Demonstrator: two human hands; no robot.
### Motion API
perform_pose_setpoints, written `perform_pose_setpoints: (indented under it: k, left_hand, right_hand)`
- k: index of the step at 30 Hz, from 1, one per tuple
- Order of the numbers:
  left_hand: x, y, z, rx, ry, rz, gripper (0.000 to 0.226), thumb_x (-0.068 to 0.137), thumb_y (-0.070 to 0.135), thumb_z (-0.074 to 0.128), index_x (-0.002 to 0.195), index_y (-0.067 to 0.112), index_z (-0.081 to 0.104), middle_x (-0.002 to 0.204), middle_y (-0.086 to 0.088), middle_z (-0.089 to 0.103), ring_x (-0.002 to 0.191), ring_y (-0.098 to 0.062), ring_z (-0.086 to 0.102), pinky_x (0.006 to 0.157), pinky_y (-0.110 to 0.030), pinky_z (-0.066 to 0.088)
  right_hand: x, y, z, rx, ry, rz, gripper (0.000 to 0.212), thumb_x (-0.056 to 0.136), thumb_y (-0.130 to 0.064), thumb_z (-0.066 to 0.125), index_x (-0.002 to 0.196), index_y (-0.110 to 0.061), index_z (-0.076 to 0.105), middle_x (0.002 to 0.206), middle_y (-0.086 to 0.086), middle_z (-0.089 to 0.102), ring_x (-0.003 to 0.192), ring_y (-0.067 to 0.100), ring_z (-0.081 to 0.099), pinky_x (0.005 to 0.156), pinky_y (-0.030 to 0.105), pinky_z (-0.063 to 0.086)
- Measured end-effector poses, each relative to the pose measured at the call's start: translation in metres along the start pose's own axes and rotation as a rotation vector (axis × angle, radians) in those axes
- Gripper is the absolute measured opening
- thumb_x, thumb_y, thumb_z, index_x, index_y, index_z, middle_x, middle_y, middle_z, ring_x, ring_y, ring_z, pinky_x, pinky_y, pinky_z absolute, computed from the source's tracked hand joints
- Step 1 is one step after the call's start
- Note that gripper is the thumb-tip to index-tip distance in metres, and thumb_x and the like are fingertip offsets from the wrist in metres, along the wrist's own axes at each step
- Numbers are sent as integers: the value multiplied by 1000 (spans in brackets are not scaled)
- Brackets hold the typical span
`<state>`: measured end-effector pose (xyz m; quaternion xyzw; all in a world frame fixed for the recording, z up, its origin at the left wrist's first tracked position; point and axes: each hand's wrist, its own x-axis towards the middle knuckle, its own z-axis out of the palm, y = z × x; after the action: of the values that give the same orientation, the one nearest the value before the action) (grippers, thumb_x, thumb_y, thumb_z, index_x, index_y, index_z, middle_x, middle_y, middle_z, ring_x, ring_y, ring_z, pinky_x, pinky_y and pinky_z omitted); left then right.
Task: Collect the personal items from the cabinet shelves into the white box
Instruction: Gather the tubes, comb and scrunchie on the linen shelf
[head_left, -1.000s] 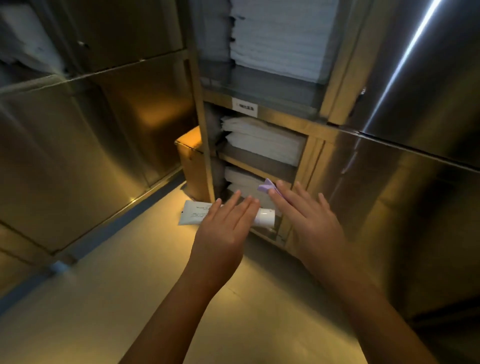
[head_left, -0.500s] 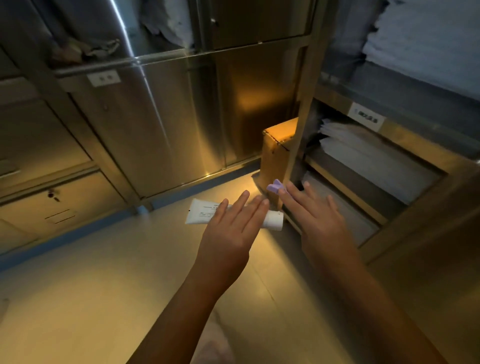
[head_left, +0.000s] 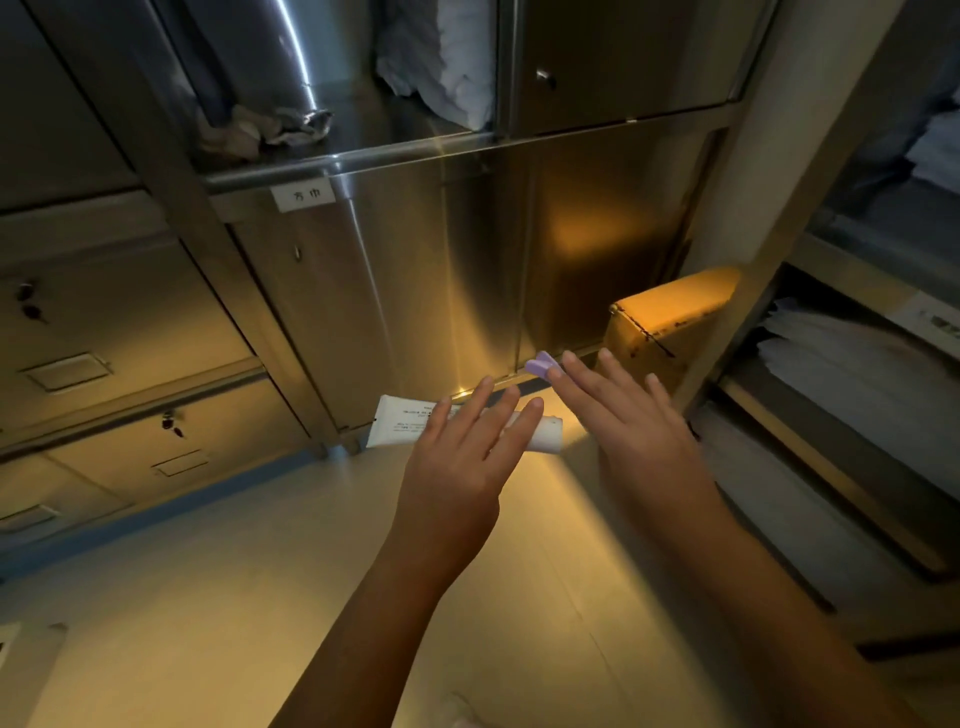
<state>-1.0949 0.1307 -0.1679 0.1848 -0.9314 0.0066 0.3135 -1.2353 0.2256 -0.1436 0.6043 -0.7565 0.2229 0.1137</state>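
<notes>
My left hand carries a white tube in the air. Its fingers lie straight across the top and the thumb is hidden beneath. My right hand is beside it, a little to the right, with a small purple item sticking out at its fingertips. How that hand grips the item is hidden behind the fingers. Both hands hover above the floor in front of the steel cabinet. A pale corner shows at the lower left edge; I cannot tell whether it is the white box.
A cardboard box stands on the floor in the corner. An open shelf unit on the right holds stacks of folded white linen. Crumpled cloths lie on the labelled steel shelf above. Drawers fill the left.
The view has swung left, away from the open shelves toward the steel cabinet. Both hands moved with it and still carry the tube and the purple item.
</notes>
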Motion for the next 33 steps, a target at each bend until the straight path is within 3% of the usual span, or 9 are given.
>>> perform_pose_setpoints:
  k: [5,10,13,17,23,33]
  left_hand:
    - [10,-68,-6,-8,-12,-30,59,63,-18,67,118,2,60,119,-17,61,113,-39,54,88,-61,39]
    - [15,-114,-6,-6,-9,-94,58,62,-15,70,117,2,60,118,-17,62,113,-39,54,89,-62,38]
    - [17,-137,0,14,3,-122,55,65,-15,67,118,3,60,118,-17,62,112,-39,55,88,-62,39]
    - [32,-167,14,30,10,-163,41,80,-3,45,117,3,60,118,-17,62,113,-38,54,88,-61,39]
    - [92,-210,45,65,14,-180,46,82,3,34,119,4,59,120,-16,61,115,-36,53,92,-58,36]
    - [233,-286,99,160,80,-182,48,73,-1,54,121,6,58,120,-15,61,116,-35,53,95,-54,31]
  right_hand:
    - [61,-26,37,-1,19,-50,78,56,27,65,127,-5,53,130,17,53,120,46,45,92,58,24]
    - [104,-44,64,9,-14,-96,79,58,27,65,128,-6,52,131,16,52,122,44,44,93,61,30]
    - [130,-49,80,35,-21,-130,80,55,27,68,127,-5,53,129,17,54,119,45,46,91,62,31]
    - [163,-47,104,64,-45,-162,80,56,25,70,127,-6,52,129,16,54,120,43,46,92,58,29]
    - [232,-9,136,81,-63,-177,85,61,25,64,135,-13,43,138,10,46,129,39,37,98,57,27]
    - [379,74,159,108,-5,-186,87,65,24,62,136,-18,36,139,10,45,130,39,35,100,60,27]
